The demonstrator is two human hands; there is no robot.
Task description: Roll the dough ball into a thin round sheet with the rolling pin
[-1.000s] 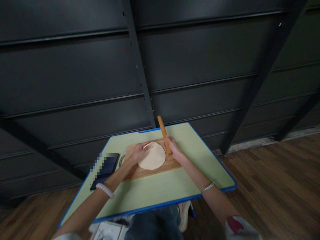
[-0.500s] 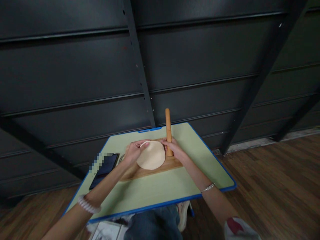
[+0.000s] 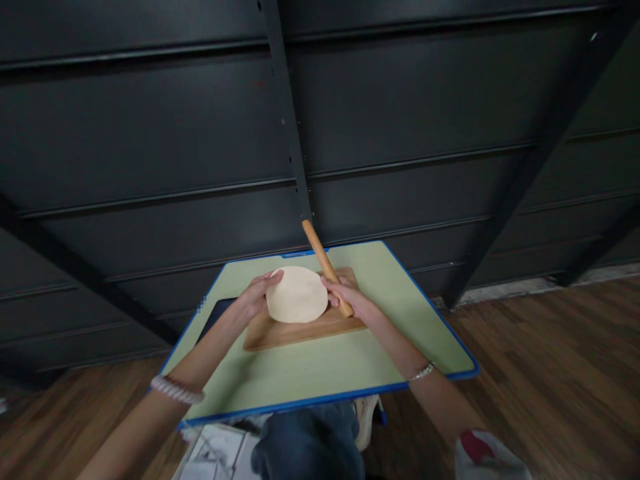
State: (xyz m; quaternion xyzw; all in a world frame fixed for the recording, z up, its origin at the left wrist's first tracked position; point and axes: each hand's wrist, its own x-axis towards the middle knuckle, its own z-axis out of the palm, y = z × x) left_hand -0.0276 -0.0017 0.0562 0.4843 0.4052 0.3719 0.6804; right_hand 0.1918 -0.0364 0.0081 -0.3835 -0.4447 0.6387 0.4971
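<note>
A flat, roughly oval sheet of dough [image 3: 297, 295] is held up over the wooden board [image 3: 295, 333]. My left hand [image 3: 260, 293] pinches its left edge, thumb on top. At the dough's right edge is my right hand [image 3: 347, 297], closed, with thumb and fingertips on the dough. That same hand also grips a wooden rolling pin [image 3: 320, 253], which slants up and to the left toward the far edge of the table. Part of the board is hidden beneath the dough and hands.
The small pale green table [image 3: 420, 333] has a blue rim. A dark flat device [image 3: 216, 313] lies at its left, partly behind my left forearm. Dark metal panels [image 3: 400, 100] rise just beyond the table. Below its near edge are my knees [image 3: 307, 443].
The dough has been drawn wider, my left hand moving left along its edge. The rolling pin has tilted from near upright to leaning left at its far end.
</note>
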